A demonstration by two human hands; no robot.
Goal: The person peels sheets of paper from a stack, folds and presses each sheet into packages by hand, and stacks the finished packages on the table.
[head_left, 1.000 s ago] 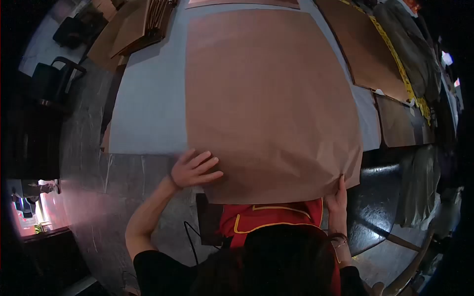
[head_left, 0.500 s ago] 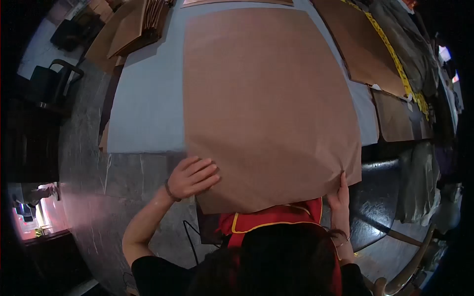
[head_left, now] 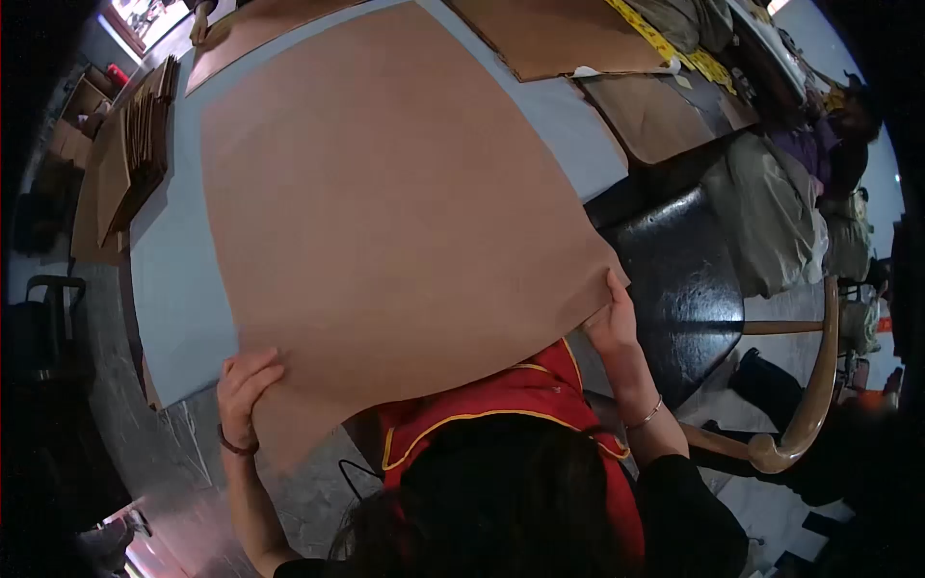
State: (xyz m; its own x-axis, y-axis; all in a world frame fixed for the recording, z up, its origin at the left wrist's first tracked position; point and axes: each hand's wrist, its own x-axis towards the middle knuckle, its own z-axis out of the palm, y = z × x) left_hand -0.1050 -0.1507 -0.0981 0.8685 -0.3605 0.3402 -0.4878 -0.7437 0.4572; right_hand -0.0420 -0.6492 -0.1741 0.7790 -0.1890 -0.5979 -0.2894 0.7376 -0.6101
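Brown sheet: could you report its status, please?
Left hand on left edge; right hand gripping near right corner. Brown sheet overhangs table. No obstruction visible.

I count two hands on the near side, one left hand (head_left: 249,393) and one right hand (head_left: 615,323), and two bracelets (head_left: 646,414), one to each wrist. There's one worktop (head_left: 178,323), one broad brown sheet (head_left: 385,212) and one far sheet (head_left: 265,34). Over there I see one co-worker's hand (head_left: 200,27). Then one red apron (head_left: 482,393), one black seat (head_left: 674,279), and one stack of folded boards (head_left: 140,144), packed too tightly to number.
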